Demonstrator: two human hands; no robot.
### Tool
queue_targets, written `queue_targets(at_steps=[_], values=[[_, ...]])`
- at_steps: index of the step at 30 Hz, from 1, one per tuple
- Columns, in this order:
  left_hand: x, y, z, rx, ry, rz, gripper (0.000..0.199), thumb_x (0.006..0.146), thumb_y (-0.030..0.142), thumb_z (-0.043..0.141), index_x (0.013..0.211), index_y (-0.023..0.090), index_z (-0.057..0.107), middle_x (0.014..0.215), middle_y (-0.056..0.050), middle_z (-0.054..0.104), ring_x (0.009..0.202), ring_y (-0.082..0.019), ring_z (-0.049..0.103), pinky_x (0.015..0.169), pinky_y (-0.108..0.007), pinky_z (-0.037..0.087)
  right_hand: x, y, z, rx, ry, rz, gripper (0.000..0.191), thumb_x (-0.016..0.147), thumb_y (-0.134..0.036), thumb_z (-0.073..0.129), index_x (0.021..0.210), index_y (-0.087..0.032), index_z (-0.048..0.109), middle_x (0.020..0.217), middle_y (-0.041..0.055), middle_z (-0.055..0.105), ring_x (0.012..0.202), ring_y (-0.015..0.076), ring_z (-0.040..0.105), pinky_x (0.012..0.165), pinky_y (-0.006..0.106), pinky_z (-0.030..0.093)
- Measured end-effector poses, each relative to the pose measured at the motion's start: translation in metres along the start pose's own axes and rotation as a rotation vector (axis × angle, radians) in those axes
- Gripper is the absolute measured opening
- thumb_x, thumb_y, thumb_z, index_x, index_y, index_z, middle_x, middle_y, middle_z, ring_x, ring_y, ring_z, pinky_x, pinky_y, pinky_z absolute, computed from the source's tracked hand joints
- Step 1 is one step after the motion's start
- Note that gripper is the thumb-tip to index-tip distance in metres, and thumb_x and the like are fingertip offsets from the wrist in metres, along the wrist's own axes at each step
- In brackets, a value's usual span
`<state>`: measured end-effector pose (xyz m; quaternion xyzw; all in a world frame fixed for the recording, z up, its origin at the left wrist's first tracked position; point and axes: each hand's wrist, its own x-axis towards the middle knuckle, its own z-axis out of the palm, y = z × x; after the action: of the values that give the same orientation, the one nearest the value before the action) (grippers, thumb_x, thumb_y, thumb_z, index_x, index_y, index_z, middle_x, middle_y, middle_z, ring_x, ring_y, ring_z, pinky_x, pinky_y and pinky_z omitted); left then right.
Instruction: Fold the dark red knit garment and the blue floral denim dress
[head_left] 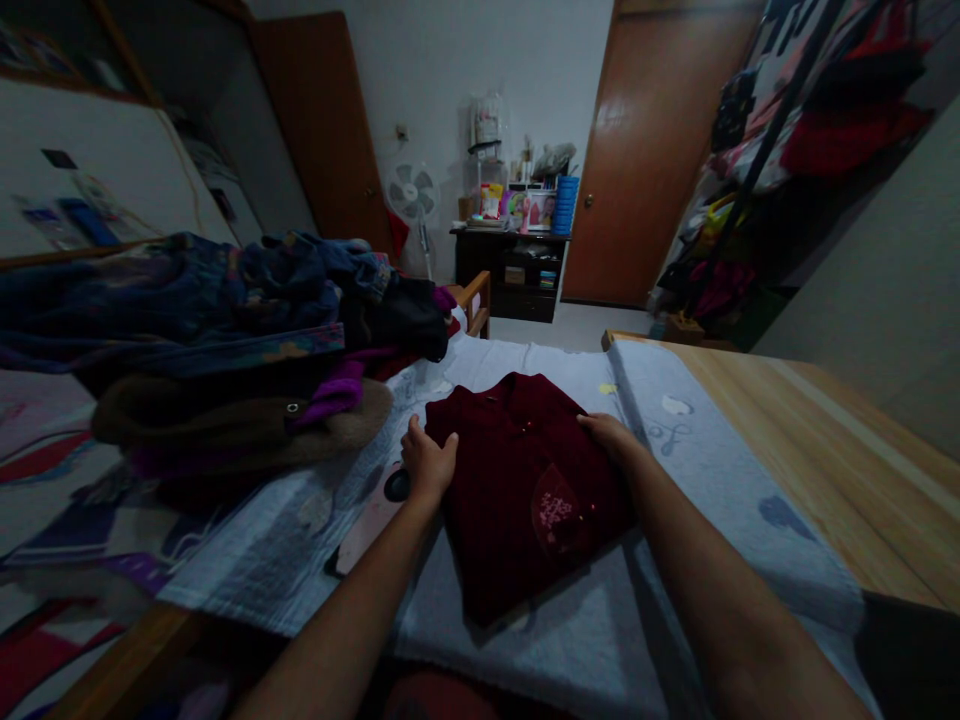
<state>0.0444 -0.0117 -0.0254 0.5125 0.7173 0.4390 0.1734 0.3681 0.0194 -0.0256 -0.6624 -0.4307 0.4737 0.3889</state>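
A dark red sweater (pixel 517 510) lies folded on the pale bedsheet, neckline away from me, with a pink embroidered patch and small shiny dots on its front. My left hand (pixel 429 458) is at its left edge, thumb against the cloth and fingers spread apart from the thumb, outside the edge. At the upper right edge, my right hand (pixel 609 436) has its thumb on top of the sweater; its other fingers are mostly hidden. Beside my left wrist lies a flat pale pink object (pixel 367 535) with a round black part, partly covered by my forearm.
On the left rises a heap of clothes (pixel 225 310), with denim on top and brown and purple pieces below. The blue-grey patterned sheet (pixel 690 440) covers the bed, beside a bare wooden board (pixel 817 420). Further back stand a fan (pixel 414 195) and a dark cabinet (pixel 510 270).
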Motion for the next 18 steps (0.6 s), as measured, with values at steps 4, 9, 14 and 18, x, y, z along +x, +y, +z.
queue_targets(at_steps=[4,9,14,18], values=[[-0.020,0.030,-0.008,0.291,0.034,0.410,0.063,0.087,0.031,0.056,0.143,0.013,0.035,0.148,-0.019,0.037,0.139,-0.032,0.031,0.114,-0.052,0.023,-0.005,-0.015,0.006,-0.311,0.232,-0.067,0.043,0.078,-0.030,0.066,0.115,-0.009,0.063,0.114,0.0187,0.066,0.113,0.0308,0.057,0.094,0.038,0.044],[-0.051,0.061,0.002,0.509,-0.326,0.603,0.063,0.089,0.058,0.045,0.142,0.024,0.045,0.155,-0.014,0.030,0.145,-0.039,0.013,0.114,-0.060,0.009,-0.030,-0.028,0.037,-0.913,0.257,-0.419,0.058,0.091,-0.046,0.047,0.143,-0.020,0.042,0.153,0.0131,0.035,0.140,0.0329,0.029,0.111,0.052,0.024],[-0.063,0.055,0.022,0.574,-0.486,0.531,0.085,0.078,0.079,0.040,0.146,0.030,0.038,0.159,-0.015,0.020,0.145,-0.047,0.002,0.110,-0.068,0.001,-0.041,-0.016,0.060,-1.048,0.114,-0.356,0.067,0.092,-0.062,0.035,0.150,-0.029,0.031,0.161,0.0053,0.018,0.145,0.0350,0.012,0.111,0.062,0.014],[-0.062,0.045,0.029,0.576,-0.518,0.506,0.087,0.077,0.082,0.037,0.148,0.033,0.034,0.160,-0.014,0.017,0.145,-0.046,-0.001,0.108,-0.070,-0.001,-0.039,-0.007,0.063,-1.048,0.064,-0.304,0.070,0.092,-0.066,0.030,0.152,-0.030,0.026,0.162,0.0037,0.013,0.146,0.0341,0.009,0.111,0.064,0.012]])
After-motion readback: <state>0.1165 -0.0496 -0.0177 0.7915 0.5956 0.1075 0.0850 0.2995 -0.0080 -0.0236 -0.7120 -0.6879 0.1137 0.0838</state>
